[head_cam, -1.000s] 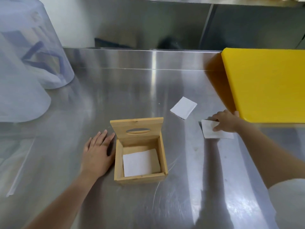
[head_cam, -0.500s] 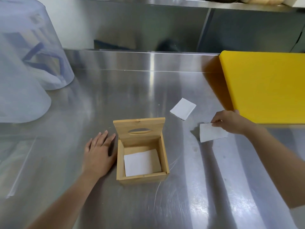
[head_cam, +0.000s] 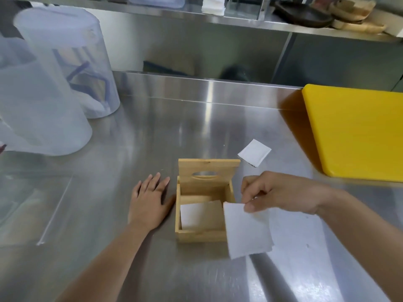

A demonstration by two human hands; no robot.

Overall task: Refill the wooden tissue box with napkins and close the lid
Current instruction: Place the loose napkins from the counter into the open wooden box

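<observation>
A small wooden tissue box [head_cam: 200, 235] stands on the steel counter, its slotted lid [head_cam: 208, 173] raised upright at the back. One white napkin [head_cam: 201, 215] lies inside it. My right hand [head_cam: 277, 192] pinches a second white napkin [head_cam: 247, 231] by its top edge, hanging over the box's right front corner. My left hand [head_cam: 149, 202] rests flat on the counter, fingers spread, against the box's left side. A third napkin [head_cam: 254, 152] lies on the counter behind the box to the right.
A thick yellow cutting board [head_cam: 357, 131] lies at the right. Two translucent plastic containers [head_cam: 50, 83] stand at the left rear. A steel shelf [head_cam: 239, 20] above the counter carries dishes and a napkin stack.
My right hand lifted the napkin off the counter and carried it left to the box's right front corner. My left hand stayed beside the box.
</observation>
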